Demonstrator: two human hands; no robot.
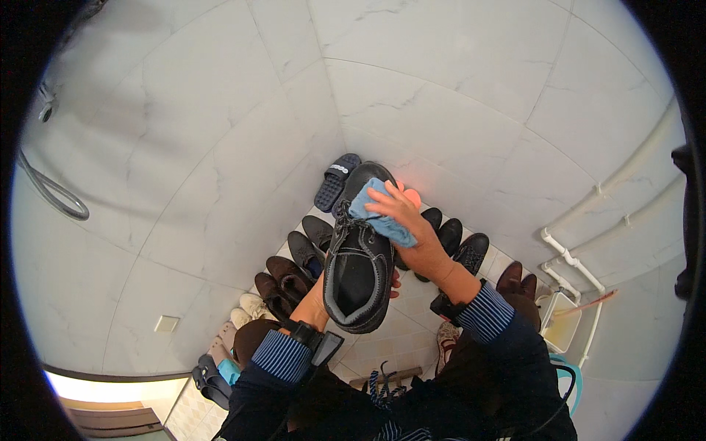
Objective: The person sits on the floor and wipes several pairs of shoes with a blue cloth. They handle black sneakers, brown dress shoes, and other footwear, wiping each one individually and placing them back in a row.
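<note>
A black lace-up shoe (358,270) with grey lining is held up in front of me, its toe pointing away. My left hand (314,306) supports it from beneath; the shoe hides most of that hand, though fingertips show past its right side. In my right hand (408,220) is a folded blue cloth (380,212), pressed against the upper near the toe and the laces. Both wrists wear dark strapped devices.
Pairs of shoes line both tiled walls, among them brown shoes (281,281), black shoes (471,251) and a navy slipper (337,179). White pipes (573,259) and a white bin (558,320) stand at right. A shower hose (58,193) hangs at left.
</note>
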